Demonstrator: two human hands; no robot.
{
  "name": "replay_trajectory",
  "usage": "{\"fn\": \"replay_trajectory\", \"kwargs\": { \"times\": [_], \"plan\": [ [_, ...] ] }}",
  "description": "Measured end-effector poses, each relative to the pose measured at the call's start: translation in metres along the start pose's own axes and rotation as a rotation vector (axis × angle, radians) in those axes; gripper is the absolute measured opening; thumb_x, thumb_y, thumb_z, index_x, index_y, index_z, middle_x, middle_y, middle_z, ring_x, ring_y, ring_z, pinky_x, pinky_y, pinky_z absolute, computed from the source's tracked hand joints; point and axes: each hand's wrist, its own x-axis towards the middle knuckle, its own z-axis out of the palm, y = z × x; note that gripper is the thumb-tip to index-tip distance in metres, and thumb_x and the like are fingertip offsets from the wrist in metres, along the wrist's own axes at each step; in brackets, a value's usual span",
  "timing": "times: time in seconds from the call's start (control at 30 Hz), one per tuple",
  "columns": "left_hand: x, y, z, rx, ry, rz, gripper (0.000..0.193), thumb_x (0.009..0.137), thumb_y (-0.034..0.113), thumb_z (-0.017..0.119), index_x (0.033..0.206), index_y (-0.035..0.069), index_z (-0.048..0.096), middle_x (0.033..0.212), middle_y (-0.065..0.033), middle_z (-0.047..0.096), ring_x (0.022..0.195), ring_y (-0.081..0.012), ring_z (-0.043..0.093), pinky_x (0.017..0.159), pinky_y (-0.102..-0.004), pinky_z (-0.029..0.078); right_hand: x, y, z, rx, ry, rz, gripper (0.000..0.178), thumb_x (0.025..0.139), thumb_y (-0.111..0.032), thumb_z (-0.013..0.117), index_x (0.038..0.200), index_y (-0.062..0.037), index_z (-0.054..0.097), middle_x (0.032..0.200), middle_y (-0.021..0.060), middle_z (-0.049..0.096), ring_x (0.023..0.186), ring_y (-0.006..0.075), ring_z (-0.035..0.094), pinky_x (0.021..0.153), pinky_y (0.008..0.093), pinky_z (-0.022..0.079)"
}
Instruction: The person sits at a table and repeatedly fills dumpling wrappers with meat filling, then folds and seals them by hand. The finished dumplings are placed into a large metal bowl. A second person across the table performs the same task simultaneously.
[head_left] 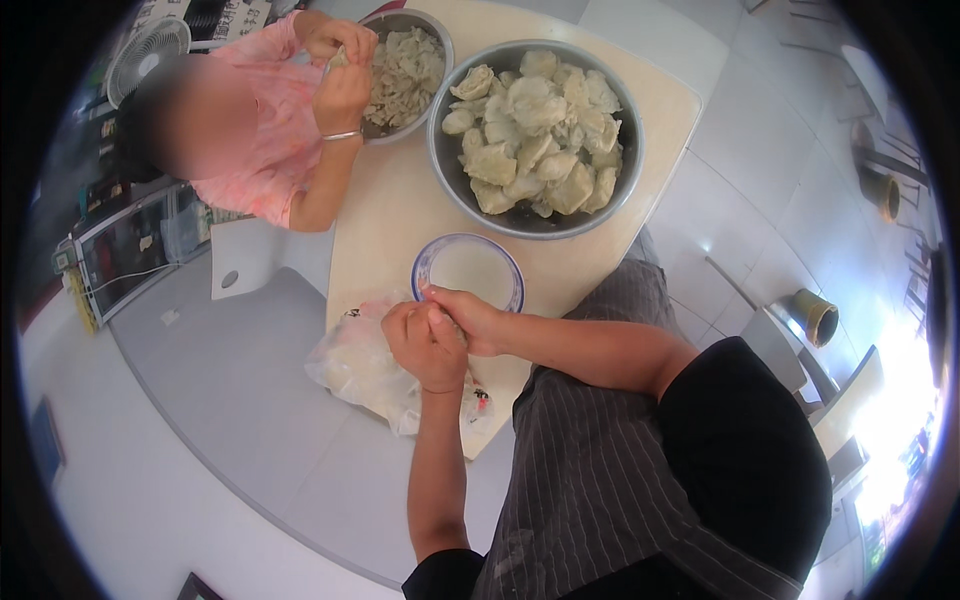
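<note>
Fan (148,58): white, seen at the far left, beyond the co-worker.
Case (125,245): glass-fronted, set at the left.
Co-worker (262,150): dressed in pink; both of this person's hands (343,98) are brought together at the edge of the small bowl, with a small pale piece pinched between the fingers.
Chair (245,268): white, pierced by a round hole, placed just left of the bench.
Bag (345,375): clear plastic, with pale contents, laid on the near left part of the bench and partly covered by the left hand.
Small bowl (449,60): metal, filled with thin pale pieces, set at the far left of the bench.
Left hand (425,345): curled, held above the bag and against the right hand; whether anything is grasped cannot be told.
Bench (380,215): pale, with rounded corners.
White bowl (465,240): blue-rimmed, stood just beyond the hands and partly hidden by them.
Right hand (475,320): bent, its fingers met by the left hand; what is held, if anything, cannot be told.
Big bowl (520,220): metal, heaped with large folded pale pieces, placed beyond the white bowl.
Apron (590,460): dark, striped, worn over a black top.
Bucket (815,318): yellowish, seen at the right.
</note>
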Motion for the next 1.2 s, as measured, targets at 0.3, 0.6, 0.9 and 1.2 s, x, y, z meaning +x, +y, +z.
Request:
{"fn": "replay_trajectory", "kwargs": {
  "times": [0.3,0.6,0.9,1.2],
  "plan": [
    [-0.016,0.012,0.0,0.054,-0.042,0.068,0.016,0.088,0.014,0.055,0.08,0.001,0.059,0.086,-0.0139,0.061,0.076,-0.0292,0.055,0.066,-0.0395,0.047,0.003,0.007,-0.01,-0.19,0.167,0.051,0.041,0.095,-0.051,0.047,0.09,-0.0109,0.055,0.083,0.0023,0.058,0.076,0.0117,0.056,0.067,0.0264,0.047],
    [-0.008,0.009,0.013,-0.081,-0.048,-0.067,0.012,0.083,0.011,0.055,0.081,-0.001,0.059,0.078,-0.0133,0.057,0.071,-0.0297,0.054,0.062,-0.0392,0.045,0.02,0.016,-0.031,-0.075,0.117,-0.077,0.032,0.096,-0.038,0.047,0.088,-0.0086,0.055,0.086,0.0048,0.058,0.078,0.0149,0.056,0.069,0.0292,0.047],
    [-0.003,0.007,0.015,-0.14,-0.047,-0.163,0.013,0.085,0.008,0.051,0.075,-0.001,0.053,0.07,-0.0145,0.05,0.063,-0.0301,0.05,0.055,-0.0388,0.04,0.01,0.017,-0.02,-0.288,0.162,-0.238,0.024,0.093,-0.023,0.043,0.089,-0.0046,0.057,0.085,0.0084,0.058,0.08,0.0187,0.057,0.07,0.0326,0.047],
    [0.003,0.005,0.016,-0.124,-0.084,-0.179,0.02,0.085,0.006,0.05,0.067,0.002,0.041,0.065,-0.0127,0.042,0.056,-0.0293,0.043,0.05,-0.0406,0.033,0.011,0.015,-0.012,0.05,0.241,-0.13,0.017,0.091,-0.021,0.045,0.083,-0.0089,0.053,0.079,0.005,0.052,0.075,0.0162,0.053,0.067,0.032,0.045]
  ]
}}
